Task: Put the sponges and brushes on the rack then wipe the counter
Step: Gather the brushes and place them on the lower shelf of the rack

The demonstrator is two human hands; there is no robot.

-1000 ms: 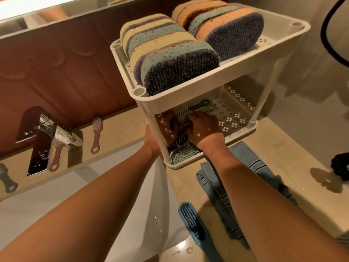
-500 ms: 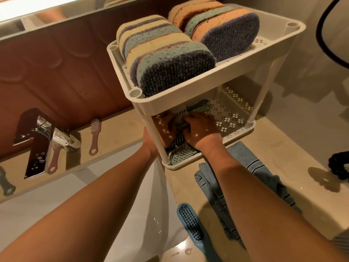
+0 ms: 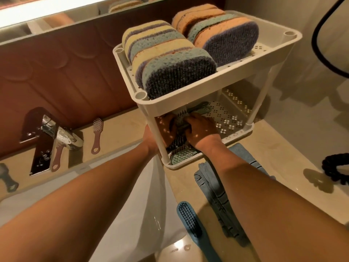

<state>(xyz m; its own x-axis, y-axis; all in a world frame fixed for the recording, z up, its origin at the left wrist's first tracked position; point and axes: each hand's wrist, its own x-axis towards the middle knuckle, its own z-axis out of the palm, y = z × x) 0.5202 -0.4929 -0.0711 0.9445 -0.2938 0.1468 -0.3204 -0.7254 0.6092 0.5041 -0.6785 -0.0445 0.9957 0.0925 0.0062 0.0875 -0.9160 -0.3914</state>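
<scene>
Both forearms reach straight out from the bottom of the shot, and the two hands meet inside the lower tier of the white plastic two-tier rack (image 3: 190, 95). The right hand (image 3: 201, 129) is palm down, knuckles up, with its fingers curled over the grey-green plastic scrub brushes (image 3: 180, 153) lying at the left end of that perforated tray. The left hand (image 3: 163, 128) comes in from the other side, just past the rack's front leg, and sits right up against the same brushes. It's shadowy and half hidden in there, so honestly can't tell whether it's gripping or just touching. The hands are nearly knuckle to knuckle.

Up top, the oval scouring sponges (image 3: 170, 59) stand on edge in two rows, filling most of the upper tray.

Not everything is racked: a blue plastic brush (image 3: 188, 222) lies bristles-up on the beige stone counter (image 3: 273, 148) near the white sink basin (image 3: 132, 205). A pink long-handled brush (image 3: 97, 135) lies on the ledge by the chrome tap (image 3: 56, 133). The folded blue towel (image 3: 217, 195) sits in front of the rack, under the right forearm.
</scene>
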